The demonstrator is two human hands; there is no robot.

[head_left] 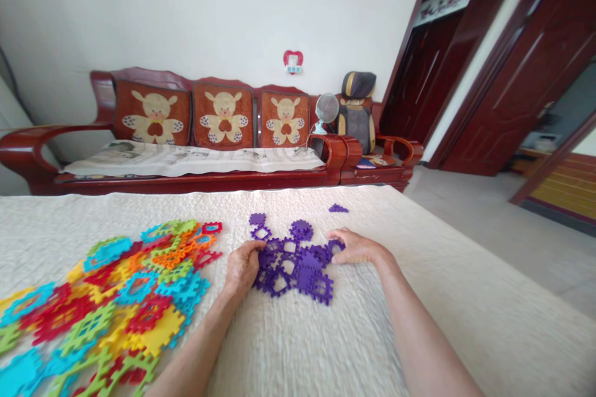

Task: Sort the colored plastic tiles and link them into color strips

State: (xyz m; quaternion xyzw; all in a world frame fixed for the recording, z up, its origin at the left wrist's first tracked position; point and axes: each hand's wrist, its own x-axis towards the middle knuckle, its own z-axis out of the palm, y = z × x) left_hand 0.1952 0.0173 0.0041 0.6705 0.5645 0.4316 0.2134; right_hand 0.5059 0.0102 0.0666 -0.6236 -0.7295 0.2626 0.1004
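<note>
Two hands: left hand (243, 267) and right hand (356, 247), reaching forward over the cream table (465, 298), well apart.
Left fingers: bent and close together, tips at the near-left edge of the purple pieces; whether they pinch one, I cannot tell.
Right fingers: thumb and index apart, curved about a purple ring (336, 247); how firmly they hold it, I cannot tell.
Purple pieces (305, 260): lying in an overlapping cluster between the two sets of fingertips.
Window piece (322, 287): nearer the body than the right fingertips, at the cluster's near edge.
Frame (261, 232): just beyond the left fingertips.
Square (257, 219): past the frame, farther from those same fingertips.
Round piece (302, 229): beyond and between both sets of fingers.
Triangle (338, 208): alone, beyond the right fingertips.
Coloured pile (139, 285): left of the left fingers; red, yellow, green, blue and orange.
Sofa (186, 181): far beyond all the fingers, across the table.
</note>
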